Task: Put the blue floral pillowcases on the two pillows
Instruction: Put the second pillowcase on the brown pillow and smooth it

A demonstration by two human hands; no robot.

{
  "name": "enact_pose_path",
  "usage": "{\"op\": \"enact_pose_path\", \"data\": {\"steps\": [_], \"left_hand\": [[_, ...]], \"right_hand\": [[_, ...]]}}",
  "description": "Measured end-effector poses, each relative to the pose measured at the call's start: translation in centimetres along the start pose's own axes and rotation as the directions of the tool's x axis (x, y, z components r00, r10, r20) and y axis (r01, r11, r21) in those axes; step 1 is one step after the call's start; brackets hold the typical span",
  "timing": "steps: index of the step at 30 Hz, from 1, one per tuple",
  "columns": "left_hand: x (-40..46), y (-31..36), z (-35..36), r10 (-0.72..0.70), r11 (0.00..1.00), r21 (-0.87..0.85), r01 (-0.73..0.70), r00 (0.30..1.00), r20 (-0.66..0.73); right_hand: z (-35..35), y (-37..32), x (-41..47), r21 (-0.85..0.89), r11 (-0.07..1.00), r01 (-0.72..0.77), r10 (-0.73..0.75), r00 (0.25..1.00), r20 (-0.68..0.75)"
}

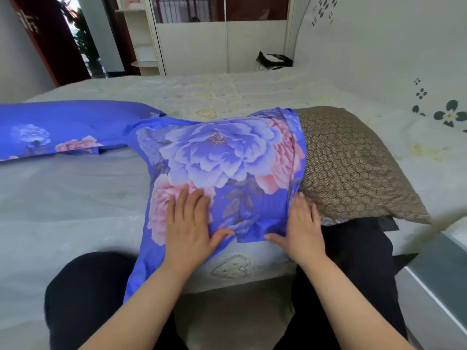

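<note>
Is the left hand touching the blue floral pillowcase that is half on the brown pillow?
Touching. In the head view, the left hand lies flat with straight fingers on the pillowcase, pressing the fabric; no gap shows.

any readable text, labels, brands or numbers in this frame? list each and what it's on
White characters on the dark red door panel: cut off at the frame edge and blurred, not readable.
Blue floral pillowcase: flower print only, no text.
Brown pillow: honeycomb weave, no label showing.
Black bag at the far side of the bed: no readable print.
Nothing else carries writing.
</note>
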State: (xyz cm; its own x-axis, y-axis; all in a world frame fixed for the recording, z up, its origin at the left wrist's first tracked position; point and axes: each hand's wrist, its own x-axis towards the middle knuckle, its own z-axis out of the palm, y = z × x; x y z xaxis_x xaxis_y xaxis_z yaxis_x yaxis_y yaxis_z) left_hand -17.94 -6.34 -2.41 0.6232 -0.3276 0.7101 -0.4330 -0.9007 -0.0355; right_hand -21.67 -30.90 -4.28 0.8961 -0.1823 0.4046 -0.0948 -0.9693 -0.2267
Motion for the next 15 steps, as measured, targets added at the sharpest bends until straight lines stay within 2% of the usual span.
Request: {"op": "enact_pose_path", "data": {"steps": [1, 3, 5, 7, 9, 13, 15], "left_hand": [[-0.7, -0.2, 0.1, 0.013, 0.997, 0.069, -0.018, 0.998, 0.066], [-1.3, -0.7, 0.0, 0.014, 0.987, 0.158, -0.038, 0.989, 0.151], [-0.5, -1.6, -0.5, -0.035, 0.992, 0.127, 0.018, 0.991, 0.129], [1.6, -2.6, -2.0, -0.094, 0.995, 0.022, 0.092, 0.994, 0.061], [4.6, -3.5, -4.5, -0.125, 0.992, -0.016, 0.125, 0.991, -0.052], [9.8, -5.2, -9.7, -0.249, 0.964, 0.019, 0.265, 0.925, -0.287], [11.1, -5.6, -10.6, -0.245, 0.959, 0.036, 0.280, 0.887, -0.391]], "right_hand": [[-0.1, 0.2, 0.3, -0.015, 1.000, 0.005, -0.006, 0.994, -0.106], [-0.8, 0.2, 1.2, 0.075, 0.995, -0.069, 0.089, 0.949, -0.303], [-2.6, -0.7, 3.0, 0.215, 0.972, -0.095, 0.161, 0.936, -0.314], [-4.5, -1.7, 5.1, 0.380, 0.924, -0.038, 0.159, 0.943, -0.293], [-7.4, -3.1, 7.1, 0.496, 0.866, 0.059, 0.129, 0.932, -0.338], [-14.6, -6.3, 10.5, 0.536, 0.803, 0.261, 0.062, 0.857, -0.511], [-16.5, -7.4, 11.7, 0.505, 0.820, 0.267, 0.049, 0.848, -0.528]]}}
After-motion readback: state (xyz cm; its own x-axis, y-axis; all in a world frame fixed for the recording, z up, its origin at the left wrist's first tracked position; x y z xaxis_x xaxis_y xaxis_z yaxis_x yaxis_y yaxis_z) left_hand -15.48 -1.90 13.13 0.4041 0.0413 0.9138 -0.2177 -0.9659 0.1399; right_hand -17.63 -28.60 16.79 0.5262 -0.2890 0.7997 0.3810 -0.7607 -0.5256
